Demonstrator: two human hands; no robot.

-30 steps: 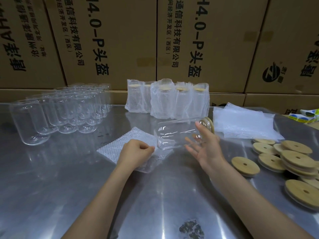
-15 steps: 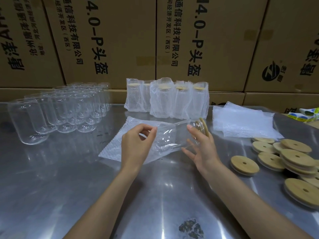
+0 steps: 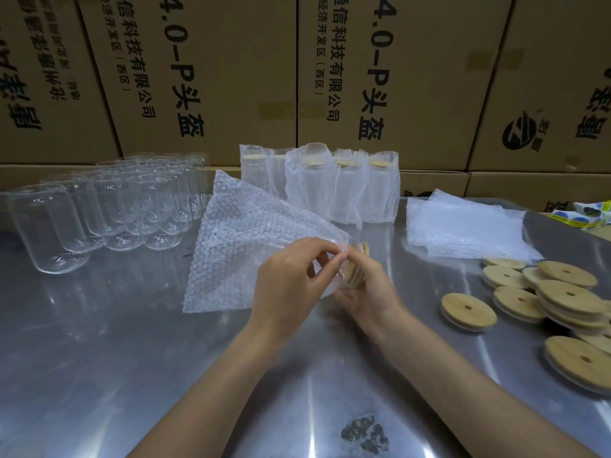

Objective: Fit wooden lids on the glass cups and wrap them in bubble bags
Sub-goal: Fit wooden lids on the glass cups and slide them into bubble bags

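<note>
A bubble bag (image 3: 244,246) is lifted off the steel table (image 3: 132,358) at the middle, its far corner pointing up and its mouth toward the right. My left hand (image 3: 291,285) pinches the bag's mouth edge. My right hand (image 3: 367,289) holds a glass cup with a wooden lid (image 3: 358,259) lying on its side at the bag's mouth. The cup is mostly hidden by both hands. Bare glass cups (image 3: 109,209) stand in rows at the left. Loose wooden lids (image 3: 562,299) lie piled at the right.
Several wrapped cups (image 3: 334,190) stand at the back middle. A stack of flat bubble bags (image 3: 463,229) lies at the back right, with a roll of stickers (image 3: 585,214) beyond it. Cardboard boxes (image 3: 231,77) wall off the far side. A dark stain (image 3: 363,434) marks the near table.
My left hand lifted the bubble bag off the table and moved right to the cup. My right hand brought the lidded cup down and left to the bag's mouth.
</note>
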